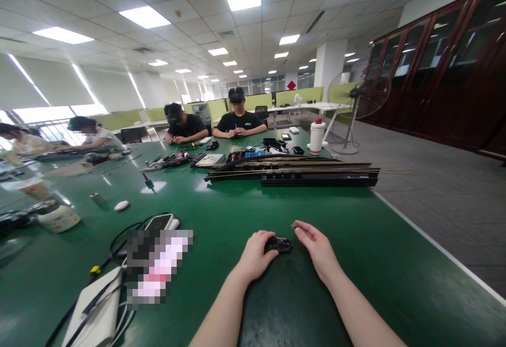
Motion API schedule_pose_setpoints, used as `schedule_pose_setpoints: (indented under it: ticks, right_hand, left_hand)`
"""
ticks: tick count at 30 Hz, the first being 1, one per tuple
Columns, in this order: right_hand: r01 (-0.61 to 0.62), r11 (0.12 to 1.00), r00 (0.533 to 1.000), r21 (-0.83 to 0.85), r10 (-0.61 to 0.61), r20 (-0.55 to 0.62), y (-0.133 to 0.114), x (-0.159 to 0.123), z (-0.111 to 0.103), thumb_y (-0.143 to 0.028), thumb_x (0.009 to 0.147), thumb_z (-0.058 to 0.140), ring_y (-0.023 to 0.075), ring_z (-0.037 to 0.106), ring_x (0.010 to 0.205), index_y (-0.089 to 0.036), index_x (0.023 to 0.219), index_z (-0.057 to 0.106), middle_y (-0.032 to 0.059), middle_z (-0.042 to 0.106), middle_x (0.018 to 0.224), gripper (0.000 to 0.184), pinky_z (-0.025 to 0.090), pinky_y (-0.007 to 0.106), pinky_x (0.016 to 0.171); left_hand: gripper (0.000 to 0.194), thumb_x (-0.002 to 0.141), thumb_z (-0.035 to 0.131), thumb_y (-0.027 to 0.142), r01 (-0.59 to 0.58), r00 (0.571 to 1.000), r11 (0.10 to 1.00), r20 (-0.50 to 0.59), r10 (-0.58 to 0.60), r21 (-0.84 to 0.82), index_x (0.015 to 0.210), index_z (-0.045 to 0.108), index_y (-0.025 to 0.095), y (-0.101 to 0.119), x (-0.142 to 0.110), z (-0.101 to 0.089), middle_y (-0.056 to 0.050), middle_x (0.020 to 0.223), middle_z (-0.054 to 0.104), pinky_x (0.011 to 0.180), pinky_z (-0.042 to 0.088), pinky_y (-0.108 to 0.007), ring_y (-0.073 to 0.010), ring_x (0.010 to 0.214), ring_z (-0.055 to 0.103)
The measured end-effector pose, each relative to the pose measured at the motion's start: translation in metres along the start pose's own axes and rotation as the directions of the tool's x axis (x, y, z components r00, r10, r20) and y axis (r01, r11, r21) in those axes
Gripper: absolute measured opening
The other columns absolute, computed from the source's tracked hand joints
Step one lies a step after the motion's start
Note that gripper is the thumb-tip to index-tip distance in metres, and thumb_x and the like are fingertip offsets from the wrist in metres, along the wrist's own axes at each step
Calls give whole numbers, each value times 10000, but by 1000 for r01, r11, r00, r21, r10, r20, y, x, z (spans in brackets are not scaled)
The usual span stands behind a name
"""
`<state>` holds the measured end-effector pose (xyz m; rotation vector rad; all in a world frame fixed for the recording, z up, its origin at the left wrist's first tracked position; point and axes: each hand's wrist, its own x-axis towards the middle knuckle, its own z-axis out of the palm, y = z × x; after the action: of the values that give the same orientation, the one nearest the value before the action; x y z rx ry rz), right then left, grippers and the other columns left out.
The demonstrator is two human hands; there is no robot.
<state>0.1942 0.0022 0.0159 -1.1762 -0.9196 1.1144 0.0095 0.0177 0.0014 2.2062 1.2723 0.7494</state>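
Observation:
My left hand point(259, 252) is closed around one end of a small black part point(281, 244) that looks like a plastic housing with metal bits inside. This part rests on or just above the green table point(221, 210). To its right, my right hand point(316, 244) pinches a tiny greyish piece point(294, 225) between thumb and fingertips, a little apart from the black part. The piece is too small for me to name its kind. The right hand's other fingers are curled together.
Long black rails point(320, 178) with thin yellowish rods lie across the table ahead. Left are a phone point(160, 223), cables, a white box point(95, 310) and a pink oval object point(122, 205). A white bottle point(317, 137) stands beyond the rails. Several people sit at the far and left sides.

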Motion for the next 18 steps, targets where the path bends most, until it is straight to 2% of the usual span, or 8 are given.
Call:
schedule_pose_setpoints:
  ticks: [5,10,18]
  right_hand:
    - [22,999,997,-31,-20,71,-2,-3,4,-493,554,728,250,637,945,-186,918,663,88,712,945,481,460,402,903]
    - [88,988,985,-128,-68,157,3,-3,5,-449,600,709,250,642,910,-193,915,673,85,710,946,407,464,424,887]
    - [262,881,954,-393,-173,246,8,-8,5,-325,705,616,227,601,976,-226,939,675,50,685,999,261,426,392,928]
  left_hand:
    - [407,736,597,198,11,1000,1000,3,-11,6,1137,525,212,1,0,-1,-51,1092,567,914,380,-362,-222,1018,492]
    - [398,741,587,190,10,1000,1000,5,-10,8,1134,529,218,2,0,-1,-50,1100,566,917,382,-373,-226,1025,491]
    - [382,745,591,195,-12,1000,1000,-3,12,16,1121,532,223,0,0,-1,-50,1090,567,912,390,-374,-222,1014,496]
